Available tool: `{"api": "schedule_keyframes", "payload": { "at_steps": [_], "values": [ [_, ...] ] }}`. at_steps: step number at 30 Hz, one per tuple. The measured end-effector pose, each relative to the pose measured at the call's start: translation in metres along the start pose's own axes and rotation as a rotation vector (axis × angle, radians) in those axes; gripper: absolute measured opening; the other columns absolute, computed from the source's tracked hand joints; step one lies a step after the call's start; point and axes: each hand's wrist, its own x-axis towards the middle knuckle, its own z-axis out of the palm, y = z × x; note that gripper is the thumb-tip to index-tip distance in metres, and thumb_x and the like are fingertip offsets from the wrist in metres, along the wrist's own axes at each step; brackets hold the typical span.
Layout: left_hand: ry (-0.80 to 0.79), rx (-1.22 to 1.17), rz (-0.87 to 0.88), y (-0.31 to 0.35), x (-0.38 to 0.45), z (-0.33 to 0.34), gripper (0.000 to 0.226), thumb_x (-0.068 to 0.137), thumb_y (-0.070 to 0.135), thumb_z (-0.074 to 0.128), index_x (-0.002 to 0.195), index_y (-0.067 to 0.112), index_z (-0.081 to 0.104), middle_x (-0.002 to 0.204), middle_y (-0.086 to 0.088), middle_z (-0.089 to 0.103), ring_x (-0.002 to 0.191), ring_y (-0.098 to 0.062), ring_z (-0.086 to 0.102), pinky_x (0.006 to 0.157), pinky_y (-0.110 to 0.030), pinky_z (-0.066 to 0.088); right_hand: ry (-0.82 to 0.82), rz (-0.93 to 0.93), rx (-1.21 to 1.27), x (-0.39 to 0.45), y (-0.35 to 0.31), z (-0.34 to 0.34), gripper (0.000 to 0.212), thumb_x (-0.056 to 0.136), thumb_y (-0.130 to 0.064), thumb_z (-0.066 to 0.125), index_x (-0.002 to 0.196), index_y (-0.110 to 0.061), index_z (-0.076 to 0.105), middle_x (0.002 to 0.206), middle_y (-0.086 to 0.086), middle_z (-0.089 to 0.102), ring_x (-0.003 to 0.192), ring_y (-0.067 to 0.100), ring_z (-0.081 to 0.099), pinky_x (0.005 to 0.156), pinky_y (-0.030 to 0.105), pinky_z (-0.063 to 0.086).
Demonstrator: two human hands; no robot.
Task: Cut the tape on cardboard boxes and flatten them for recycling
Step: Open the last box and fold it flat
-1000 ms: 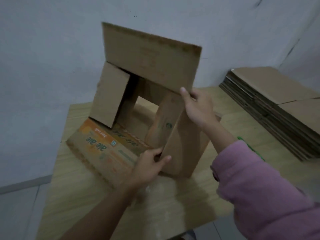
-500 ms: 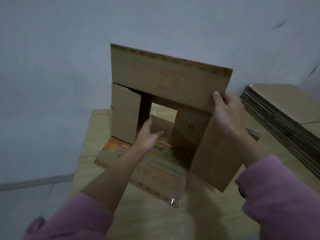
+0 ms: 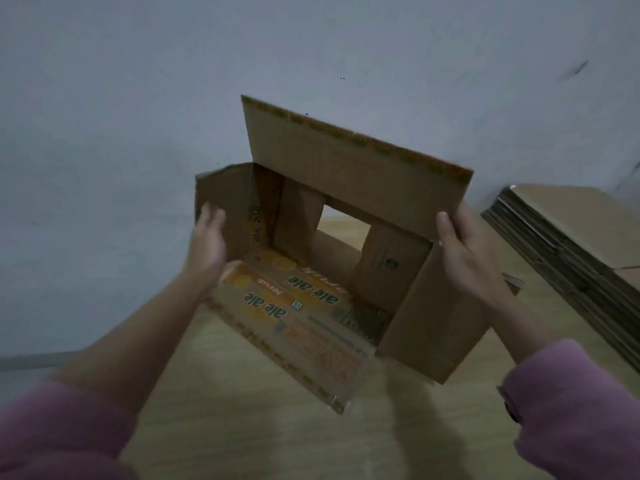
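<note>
1. Although the cardboard box [image 3: 332,271] still kept its open tube shape above the wooden surface [image 3: 277,427], its flaps at both ends already hung free, so the tape looked cut and the collapsing was what remained.
2. Through the box's far end a patch of the surface showed, which suggested that the bottom was open too.
3. The left hand [image 3: 207,237] lay flat against the outside of the box's left flap, fingers straight, gripping nothing.
4. The right hand [image 3: 464,251] held the box's right wall near its upper corner, thumb on the inner face; the fingers behind the board were hidden.
5. To the right of the box, a stack of flattened cardboard [image 3: 568,244] rested on the surface, so part of the job appeared finished.
6. On the box's lower panel, orange print read "ale-ale" twice, upside down to the camera; the same name ran sideways on the left inner wall.
7. Smaller print there was too blurred to read.
</note>
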Motion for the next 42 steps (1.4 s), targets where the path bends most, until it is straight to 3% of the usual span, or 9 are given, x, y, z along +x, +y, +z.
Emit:
{"api": "schedule_keyframes", "payload": {
  "at_steps": [5, 10, 13, 17, 21, 28, 34, 38, 42],
  "values": [
    [-0.006, -0.201, -0.129, 0.037, 0.026, -0.034, 0.056, 0.102, 0.044, 0.017, 0.141, 0.011, 0.038, 0.143, -0.008, 0.043, 0.13, -0.021, 0.04, 0.107, -0.04, 0.03, -0.356, -0.11, -0.059, -0.017, 0.001, 0.0, 0.031, 0.08, -0.03, 0.046, 0.095, -0.026, 0.073, 0.103, -0.006, 0.055, 0.103, 0.003, 0.048, 0.094, 0.016, 0.036],
    [0.009, 0.451, 0.133, 0.032, 0.012, -0.018, 0.063, 0.086, 0.05, 0.056, 0.137, 0.014, 0.043, 0.134, -0.001, 0.048, 0.12, -0.021, 0.047, 0.103, -0.04, 0.038, -0.57, -0.045, -0.243, -0.002, -0.016, 0.007, 0.036, 0.075, 0.007, 0.057, 0.096, -0.017, 0.074, 0.113, 0.0, 0.052, 0.099, 0.004, 0.048, 0.091, 0.026, 0.037],
    [-0.182, 0.752, 0.323, 0.021, -0.034, 0.019, 0.062, 0.088, 0.051, 0.054, 0.141, 0.022, 0.039, 0.149, -0.001, 0.032, 0.139, -0.022, 0.025, 0.112, -0.053, 0.023, -0.523, 0.093, -0.425, 0.021, -0.008, 0.005, 0.064, 0.077, -0.027, 0.068, 0.138, -0.024, 0.047, 0.142, 0.01, 0.037, 0.129, 0.021, 0.039, 0.107, 0.033, 0.032],
    [-0.443, 0.93, 0.397, 0.01, -0.092, 0.061, 0.062, 0.094, 0.059, 0.03, 0.148, 0.03, 0.023, 0.158, 0.01, 0.004, 0.144, -0.006, -0.005, 0.114, -0.054, -0.002, -0.6, 0.274, -0.457, 0.021, 0.002, 0.0, 0.089, 0.069, -0.068, 0.064, 0.142, -0.026, 0.033, 0.145, 0.003, 0.034, 0.131, 0.023, 0.036, 0.111, 0.045, 0.027],
    [-0.449, 1.022, 0.341, 0.017, -0.082, 0.069, 0.07, 0.091, 0.064, 0.023, 0.15, 0.025, 0.019, 0.159, 0.011, 0.001, 0.144, -0.004, -0.007, 0.114, -0.05, 0.001, -0.436, 0.173, -0.476, -0.003, -0.006, -0.002, 0.069, 0.067, -0.084, 0.042, 0.106, -0.028, 0.054, 0.102, -0.001, 0.05, 0.102, 0.022, 0.049, 0.103, 0.048, 0.032],
    [-0.479, 1.299, 0.744, 0.051, -0.045, 0.056, 0.038, 0.098, 0.03, 0.042, 0.132, 0.017, 0.05, 0.144, -0.003, 0.039, 0.137, -0.019, 0.026, 0.105, -0.041, 0.027, -0.466, -0.041, 0.14, -0.046, -0.014, 0.029, 0.03, 0.08, -0.023, 0.061, 0.11, -0.02, 0.065, 0.1, -0.004, 0.056, 0.096, 0.009, 0.057, 0.089, 0.022, 0.048],
    [-0.565, 0.921, 1.01, 0.028, -0.065, 0.048, 0.054, 0.086, 0.053, 0.039, 0.123, 0.02, 0.062, 0.125, 0.004, 0.059, 0.111, -0.014, 0.054, 0.095, -0.036, 0.038, -0.207, 0.446, 0.2, -0.054, 0.021, 0.077, 0.059, 0.083, -0.02, 0.07, 0.135, -0.022, 0.042, 0.128, -0.001, 0.045, 0.117, 0.013, 0.048, 0.105, 0.035, 0.04],
    [-0.726, 0.933, 0.991, 0.02, -0.057, 0.031, 0.084, 0.073, 0.071, 0.044, 0.142, 0.024, 0.04, 0.145, 0.007, 0.036, 0.131, -0.002, 0.026, 0.107, -0.025, 0.011, -0.103, 0.902, 0.779, -0.048, 0.023, 0.087, 0.056, 0.084, -0.009, 0.068, 0.132, -0.015, 0.039, 0.12, 0.009, 0.061, 0.1, 0.022, 0.061, 0.07, 0.033, 0.054],
    [-0.692, 0.904, 0.965, 0.029, -0.055, 0.03, 0.09, 0.07, 0.071, 0.05, 0.142, 0.019, 0.039, 0.144, 0.003, 0.038, 0.128, 0.002, 0.026, 0.113, -0.029, 0.017, 0.245, 0.739, 0.667, -0.032, -0.001, 0.066, 0.066, 0.075, 0.0, 0.074, 0.127, -0.019, 0.038, 0.113, 0.004, 0.061, 0.098, 0.017, 0.063, 0.086, 0.035, 0.053]
  ]
}}
